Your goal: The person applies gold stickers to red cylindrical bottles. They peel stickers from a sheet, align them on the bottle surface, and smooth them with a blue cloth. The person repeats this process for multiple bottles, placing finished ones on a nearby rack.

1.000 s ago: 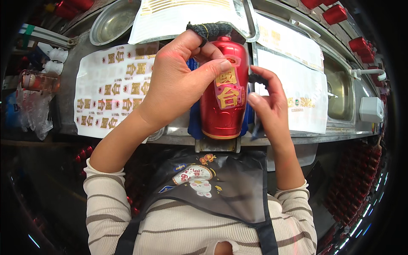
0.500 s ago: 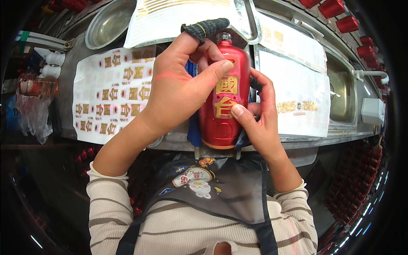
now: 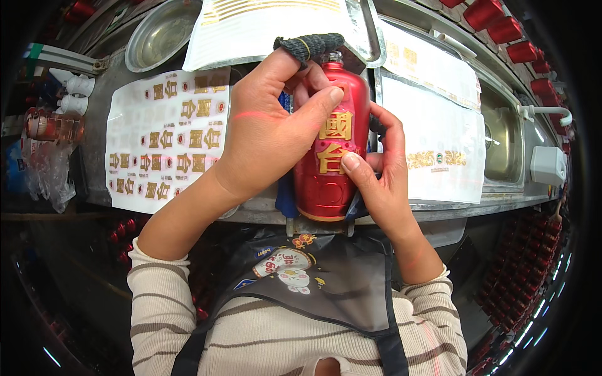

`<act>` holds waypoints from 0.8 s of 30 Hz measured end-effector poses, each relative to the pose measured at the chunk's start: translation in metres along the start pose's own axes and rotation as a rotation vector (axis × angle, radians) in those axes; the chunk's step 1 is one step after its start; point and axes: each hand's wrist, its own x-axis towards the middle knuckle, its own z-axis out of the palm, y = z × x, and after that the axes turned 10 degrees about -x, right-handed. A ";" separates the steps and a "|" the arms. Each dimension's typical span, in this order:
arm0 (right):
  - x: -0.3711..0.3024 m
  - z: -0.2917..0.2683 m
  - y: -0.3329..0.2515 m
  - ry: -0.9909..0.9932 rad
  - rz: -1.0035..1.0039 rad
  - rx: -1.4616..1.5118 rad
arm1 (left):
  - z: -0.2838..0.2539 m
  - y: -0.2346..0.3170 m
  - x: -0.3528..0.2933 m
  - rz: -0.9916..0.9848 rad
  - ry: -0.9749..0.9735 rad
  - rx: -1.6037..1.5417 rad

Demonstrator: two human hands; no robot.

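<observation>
A glossy red bottle (image 3: 325,195) with raised gold characters lies in front of me, its threaded glass neck pointing away. My left hand (image 3: 269,119) reaches over its upper left side, the thumb pressed on the front above the gold characters and the other fingers curled near the shoulder. A dark knitted cover (image 3: 308,46), banded with a yellow elastic, sheathes one of its fingers. What lies beneath that thumb is hidden. My right hand (image 3: 384,172) grips the bottle's right side, thumb tip on the lower gold character, fingers bent around the edge. Blue cloth (image 3: 285,195) shows beneath the bottle.
Left of the bottle lies a white decal sheet (image 3: 128,166) with gold characters; another sheet (image 3: 433,128) is on the right. A striped sheet (image 3: 263,31) rests on a metal tray (image 3: 374,37) behind. Around them are a metal bowl (image 3: 133,53), sink (image 3: 501,153) and several red cups (image 3: 505,30).
My left hand has shifted very slightly right and down, with its thumb still on the bottle. The right hand keeps its hold, and the bottle stays almost in place.
</observation>
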 end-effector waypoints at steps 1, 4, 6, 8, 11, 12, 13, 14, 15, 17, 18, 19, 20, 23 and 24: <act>0.000 0.000 0.000 -0.001 0.001 -0.004 | 0.000 0.000 0.000 -0.002 0.000 0.001; 0.000 0.000 -0.001 -0.010 0.002 -0.017 | 0.000 0.000 0.000 0.003 0.005 0.010; 0.001 0.000 -0.001 -0.011 0.002 -0.015 | 0.000 0.000 0.001 0.020 0.013 0.023; 0.000 0.000 0.003 0.003 0.002 -0.007 | 0.000 0.000 0.003 0.060 0.047 0.082; 0.000 0.003 0.003 0.035 0.008 0.022 | -0.005 -0.003 0.008 0.016 0.102 0.082; 0.001 -0.002 0.003 0.013 0.019 -0.015 | -0.008 -0.005 0.008 -0.015 0.120 0.066; 0.005 -0.010 0.004 -0.008 0.030 -0.052 | -0.011 -0.008 0.005 -0.082 0.145 -0.004; 0.010 -0.013 -0.001 -0.015 0.064 -0.029 | -0.013 -0.010 -0.002 -0.149 0.169 -0.075; 0.015 -0.017 -0.007 -0.025 0.098 -0.009 | -0.015 -0.008 -0.009 -0.215 0.192 -0.145; 0.032 -0.016 -0.012 0.059 0.046 0.129 | -0.014 0.000 -0.032 -0.411 0.067 -0.348; 0.040 -0.016 -0.019 0.043 0.053 0.079 | -0.008 0.003 -0.039 -0.432 0.052 -0.426; 0.048 -0.018 -0.027 0.029 0.059 0.029 | -0.002 0.006 -0.044 -0.448 0.037 -0.505; 0.056 -0.018 -0.026 0.010 0.054 -0.012 | -0.003 0.006 -0.046 -0.507 -0.005 -0.529; 0.062 -0.011 -0.022 -0.002 0.040 -0.081 | 0.002 -0.003 -0.049 -0.480 0.026 -0.501; 0.063 -0.010 -0.021 0.002 0.036 -0.096 | 0.002 -0.004 -0.049 -0.474 0.022 -0.489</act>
